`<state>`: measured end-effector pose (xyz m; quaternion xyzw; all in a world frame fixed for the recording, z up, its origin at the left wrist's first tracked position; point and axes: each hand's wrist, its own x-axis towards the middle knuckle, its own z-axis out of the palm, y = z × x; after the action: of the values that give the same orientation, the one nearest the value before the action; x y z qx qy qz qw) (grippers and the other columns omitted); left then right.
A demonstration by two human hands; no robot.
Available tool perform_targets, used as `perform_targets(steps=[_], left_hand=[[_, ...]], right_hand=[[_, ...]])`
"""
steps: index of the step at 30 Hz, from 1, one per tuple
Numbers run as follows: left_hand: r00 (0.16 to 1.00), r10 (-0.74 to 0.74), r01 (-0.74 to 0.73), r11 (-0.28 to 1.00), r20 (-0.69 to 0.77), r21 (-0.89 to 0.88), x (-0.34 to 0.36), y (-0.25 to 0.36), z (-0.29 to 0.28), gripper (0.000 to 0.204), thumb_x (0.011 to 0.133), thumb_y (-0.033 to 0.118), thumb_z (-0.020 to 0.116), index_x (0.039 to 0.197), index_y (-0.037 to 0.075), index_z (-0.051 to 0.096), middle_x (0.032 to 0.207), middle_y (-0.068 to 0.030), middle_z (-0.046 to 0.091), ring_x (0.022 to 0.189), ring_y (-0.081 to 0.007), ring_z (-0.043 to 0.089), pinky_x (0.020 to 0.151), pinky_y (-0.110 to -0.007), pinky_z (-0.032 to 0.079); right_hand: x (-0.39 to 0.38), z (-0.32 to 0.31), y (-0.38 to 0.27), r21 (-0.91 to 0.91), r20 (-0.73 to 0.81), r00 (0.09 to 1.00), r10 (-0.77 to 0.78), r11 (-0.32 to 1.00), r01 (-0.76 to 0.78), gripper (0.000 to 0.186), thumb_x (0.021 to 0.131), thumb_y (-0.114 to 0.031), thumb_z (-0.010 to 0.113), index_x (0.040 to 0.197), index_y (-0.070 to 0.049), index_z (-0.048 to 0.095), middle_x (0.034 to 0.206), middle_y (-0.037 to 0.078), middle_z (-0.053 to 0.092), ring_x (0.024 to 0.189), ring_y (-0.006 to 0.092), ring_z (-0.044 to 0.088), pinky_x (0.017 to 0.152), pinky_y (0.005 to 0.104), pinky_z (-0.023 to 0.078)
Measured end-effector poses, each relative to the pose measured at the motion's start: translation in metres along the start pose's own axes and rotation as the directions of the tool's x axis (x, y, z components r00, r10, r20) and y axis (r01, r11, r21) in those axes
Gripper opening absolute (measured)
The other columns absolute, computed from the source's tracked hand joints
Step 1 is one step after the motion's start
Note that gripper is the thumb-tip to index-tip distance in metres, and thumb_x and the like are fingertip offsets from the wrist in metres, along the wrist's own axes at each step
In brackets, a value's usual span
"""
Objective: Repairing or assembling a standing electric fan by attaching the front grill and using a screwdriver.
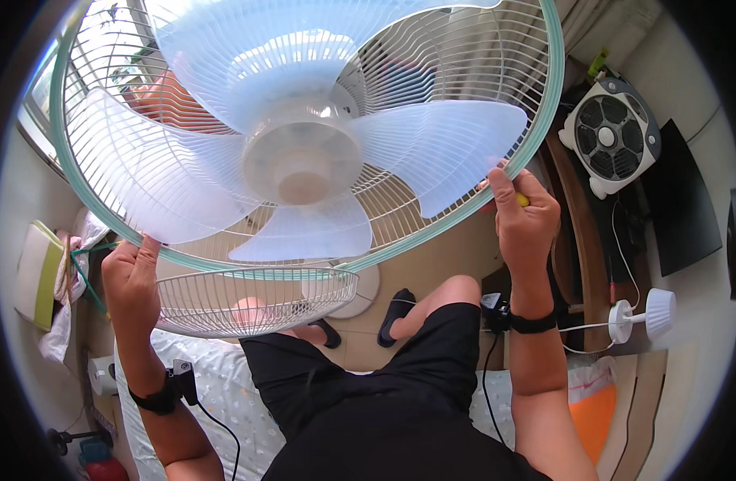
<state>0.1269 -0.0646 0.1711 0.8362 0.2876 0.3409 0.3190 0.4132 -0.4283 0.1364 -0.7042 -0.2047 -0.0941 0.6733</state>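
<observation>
Holding mint-rimmed fan cage (555, 64); blue blades (448, 148) inside.

I wear a plain black cloth top (408, 437) over loose black shorts (432, 346) with wide legs. My left hand (132, 279) and my right hand (526, 226) are bare. Round my left forearm (139, 354) goes a black band (150, 401) carrying a small, boxy, black-and-grey device (184, 379), with a thin black cable (223, 427) curving from it. My right forearm (536, 361) has a matching black strap (536, 324), its black-and-silver box (494, 311) trailing a slim black cord (486, 377). Dark, low-cut footwear (396, 315) (socks or shoes, I can't tell) covers my feet.
</observation>
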Motion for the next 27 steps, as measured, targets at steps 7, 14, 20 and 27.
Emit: perform_targets(steps=[7,14,20,27], left_hand=[[1.000,0.000,0.000,1.000,0.022,-0.008,0.008,-0.010,0.002,0.042,0.108,0.025,0.064,0.081,-0.006,0.065,0.062,0.0013,0.044,0.062,-0.0083,0.036,0.054,-0.034,0.031],[0.999,-0.003,0.000,0.996,0.040,0.093,0.008,0.005,-0.001,0.043,0.108,0.023,0.063,0.077,-0.006,0.061,0.060,0.0005,0.046,0.060,-0.0081,0.038,0.053,-0.034,0.032],[0.997,-0.021,0.018,0.999,0.068,0.049,0.010,0.007,-0.008,0.035,0.109,0.020,0.060,0.088,-0.007,0.067,0.061,0.0001,0.050,0.062,-0.0076,0.041,0.055,-0.034,0.038],[0.996,-0.024,0.023,1.000,0.082,0.006,0.010,0.009,-0.006,0.038,0.108,0.019,0.060,0.080,-0.008,0.063,0.058,-0.0093,0.051,0.060,-0.0119,0.044,0.056,-0.037,0.041]], right_hand=[[0.014,-0.003,0.001,-0.091,0.001,0.999,-0.046,0.995,0.046,0.032,0.104,-0.026,0.073,0.114,0.004,0.077,0.082,0.002,0.073,0.069,0.0025,0.061,0.061,0.0200,0.050],[0.029,-0.003,-0.023,-0.115,0.006,0.989,-0.146,0.983,0.145,0.029,0.104,-0.026,0.072,0.111,0.002,0.078,0.080,0.001,0.072,0.064,0.0023,0.057,0.056,0.0194,0.045],[0.051,-0.012,-0.059,-0.184,0.016,0.962,-0.274,0.945,0.272,0.025,0.102,-0.020,0.075,0.113,0.001,0.078,0.081,0.001,0.067,0.066,0.0038,0.052,0.059,0.0229,0.043],[0.092,0.003,-0.131,-0.340,0.172,0.773,-0.610,0.700,0.628,0.025,0.095,-0.017,0.079,0.114,0.000,0.077,0.079,0.005,0.063,0.069,0.0112,0.058,0.065,0.0279,0.047]])
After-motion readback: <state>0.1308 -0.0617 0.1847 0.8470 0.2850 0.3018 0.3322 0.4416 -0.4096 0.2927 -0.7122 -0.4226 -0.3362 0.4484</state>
